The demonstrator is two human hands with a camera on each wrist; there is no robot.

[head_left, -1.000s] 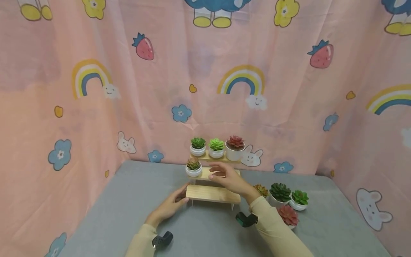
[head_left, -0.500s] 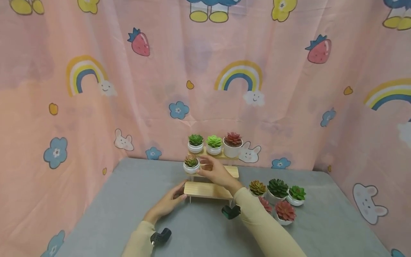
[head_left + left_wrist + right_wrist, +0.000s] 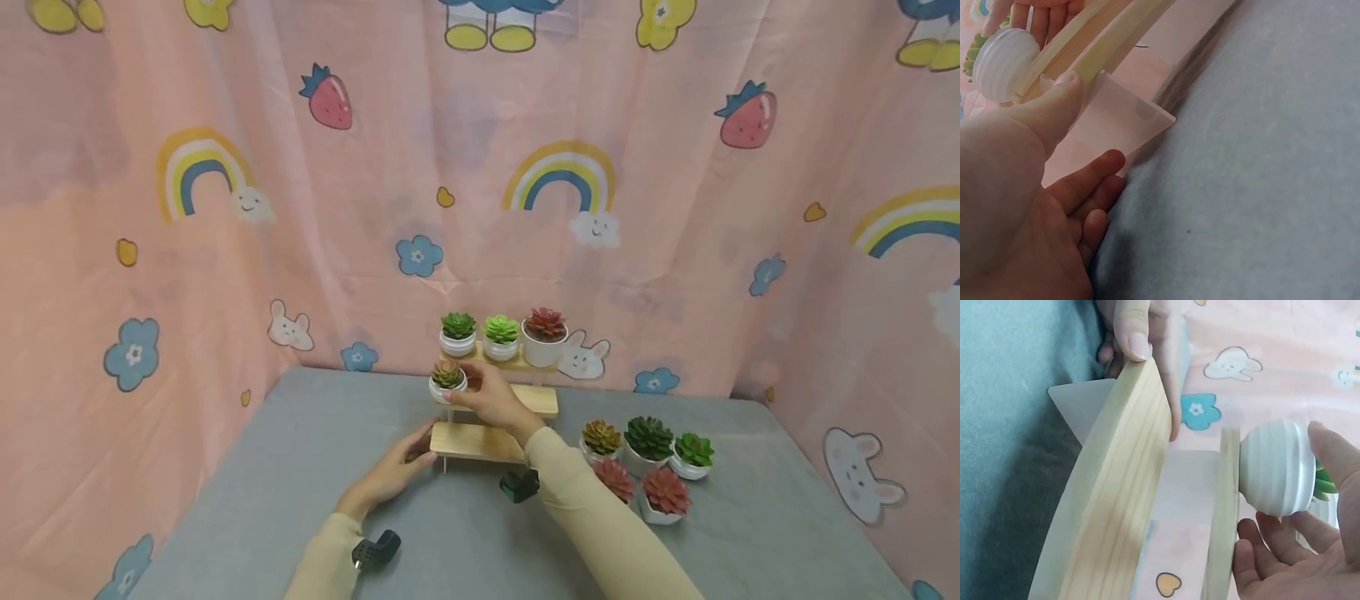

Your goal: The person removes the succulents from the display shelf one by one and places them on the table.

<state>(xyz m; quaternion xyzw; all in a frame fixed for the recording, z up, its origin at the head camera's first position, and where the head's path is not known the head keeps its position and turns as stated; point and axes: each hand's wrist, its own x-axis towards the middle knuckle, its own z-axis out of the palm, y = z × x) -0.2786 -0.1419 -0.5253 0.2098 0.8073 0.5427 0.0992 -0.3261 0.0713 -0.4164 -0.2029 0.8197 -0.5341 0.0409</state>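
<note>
On the left end of the stand's middle step sits a reddish-green succulent (image 3: 447, 375) in a ribbed white pot (image 3: 1277, 469). My right hand (image 3: 491, 398) holds this pot from the right, thumb at its rim and fingers along its side. The base of the pot meets the board in the right wrist view. With the thumb on the front edge and a finger along the back, my left hand (image 3: 392, 477) grips the left end of the lowest board of the wooden plant stand (image 3: 476, 442). Translucent supports (image 3: 1116, 115) carry the boards.
Along the top step stand a dark green succulent (image 3: 457, 332), a bright green one (image 3: 501, 336) and a red one (image 3: 545, 336). Several more potted succulents, including a dark green one (image 3: 648, 442), cluster right of the stand. A patterned pink curtain (image 3: 360, 225) hangs behind the grey table (image 3: 300, 433).
My right hand has moved left along the middle step and closed its fingers on the succulent's pot. The left hand keeps its place at the lowest board. The head view has shifted slightly.
</note>
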